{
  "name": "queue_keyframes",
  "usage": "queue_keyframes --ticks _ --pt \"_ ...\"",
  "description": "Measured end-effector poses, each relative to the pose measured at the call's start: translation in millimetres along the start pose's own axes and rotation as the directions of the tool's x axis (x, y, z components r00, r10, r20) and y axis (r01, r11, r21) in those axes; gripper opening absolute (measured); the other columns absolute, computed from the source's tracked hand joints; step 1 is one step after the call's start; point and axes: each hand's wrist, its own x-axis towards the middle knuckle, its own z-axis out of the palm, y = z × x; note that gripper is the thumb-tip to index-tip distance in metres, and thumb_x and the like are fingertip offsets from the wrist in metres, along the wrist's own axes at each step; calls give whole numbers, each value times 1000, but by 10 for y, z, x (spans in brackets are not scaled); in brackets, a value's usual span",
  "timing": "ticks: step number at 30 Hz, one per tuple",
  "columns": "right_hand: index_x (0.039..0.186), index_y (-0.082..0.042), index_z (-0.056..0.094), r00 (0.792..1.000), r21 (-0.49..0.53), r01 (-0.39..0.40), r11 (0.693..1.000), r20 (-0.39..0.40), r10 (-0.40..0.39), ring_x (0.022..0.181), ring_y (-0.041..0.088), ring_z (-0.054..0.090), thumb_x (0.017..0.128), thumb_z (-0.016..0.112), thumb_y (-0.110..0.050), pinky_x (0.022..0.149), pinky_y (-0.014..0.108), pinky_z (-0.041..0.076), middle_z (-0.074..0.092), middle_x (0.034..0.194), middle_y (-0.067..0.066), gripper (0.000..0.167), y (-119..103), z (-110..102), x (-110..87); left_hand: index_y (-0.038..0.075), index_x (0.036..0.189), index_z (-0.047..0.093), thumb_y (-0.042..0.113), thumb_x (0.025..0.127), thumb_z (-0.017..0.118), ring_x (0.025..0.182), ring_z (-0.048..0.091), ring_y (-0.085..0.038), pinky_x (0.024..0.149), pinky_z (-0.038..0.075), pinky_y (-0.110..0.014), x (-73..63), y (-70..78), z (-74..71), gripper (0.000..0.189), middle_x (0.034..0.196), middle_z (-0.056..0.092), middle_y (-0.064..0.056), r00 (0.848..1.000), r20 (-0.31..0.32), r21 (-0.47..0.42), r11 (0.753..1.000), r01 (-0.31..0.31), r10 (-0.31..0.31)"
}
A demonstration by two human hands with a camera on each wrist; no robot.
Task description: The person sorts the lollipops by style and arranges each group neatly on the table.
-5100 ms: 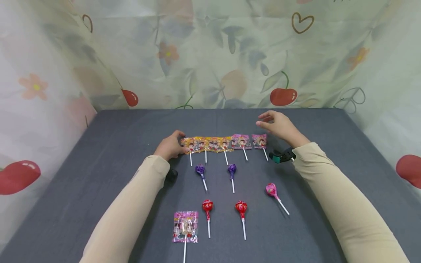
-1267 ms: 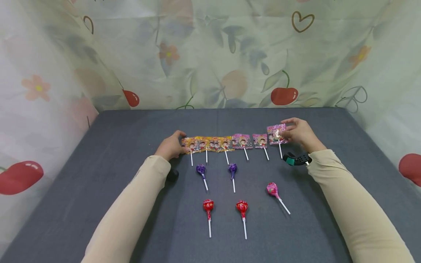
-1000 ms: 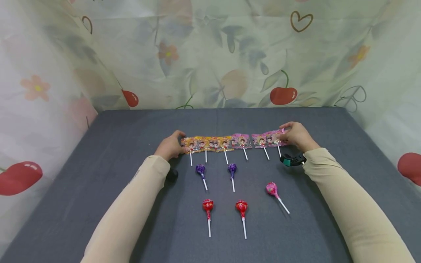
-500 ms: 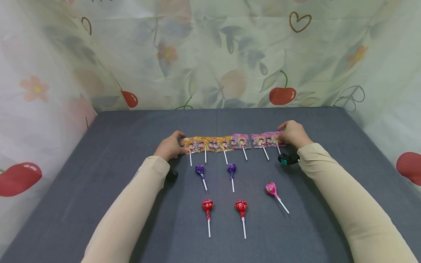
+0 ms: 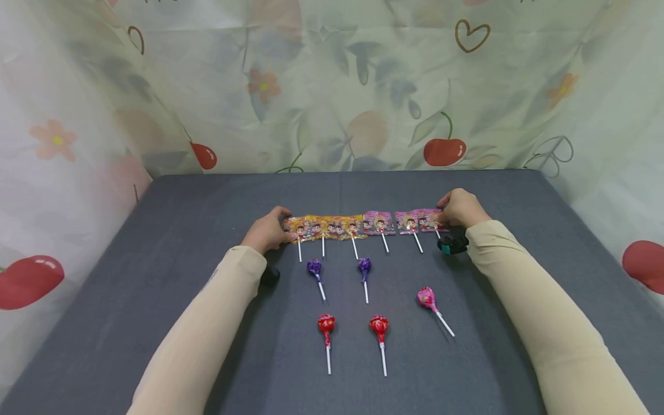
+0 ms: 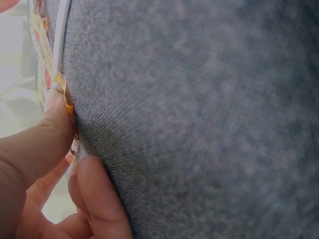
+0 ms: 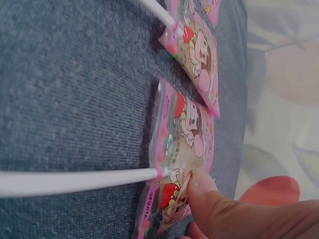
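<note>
Grey cloth: bears a row of packet lollipops, three yellow then three pink, sticks toward the person.
Left hand: at row's left end, thumb and finger pinching the leftmost yellow packet by its outer edge.
Right hand: clamped on outer part of the rightmost pink packet, thumb on its face; other fingers mostly hidden in wrist view.
Spacing: narrow gap between first and second pink packets; second and third meet.
Loose pops: two purple lollipops just below row; two red lollipops nearer person; round pink lollipop off right, slanted.
</note>
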Motion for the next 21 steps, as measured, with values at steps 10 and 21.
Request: queue_keyframes --ticks 10,21 --pt "117 7 61 1000 20 -15 1000 17 15 74 18 59 86 72 -6 63 25 50 56 120 28 35 8 -22 -14 19 147 36 22 93 67 92 61 -27 77 51 -35 38 -68 -22 63 148 39 -21 999 38 -81 996 -34 37" --pt "117 7 61 1000 26 -20 999 12 20 76 20 60 86 72 -7 64 26 50 56 119 27 35 21 -14 4 11 143 43 21 98 59 85 57 -20 71 54 -29 -51 -125 -93 49 117 53 -18 996 46 -383 922 -51 74"
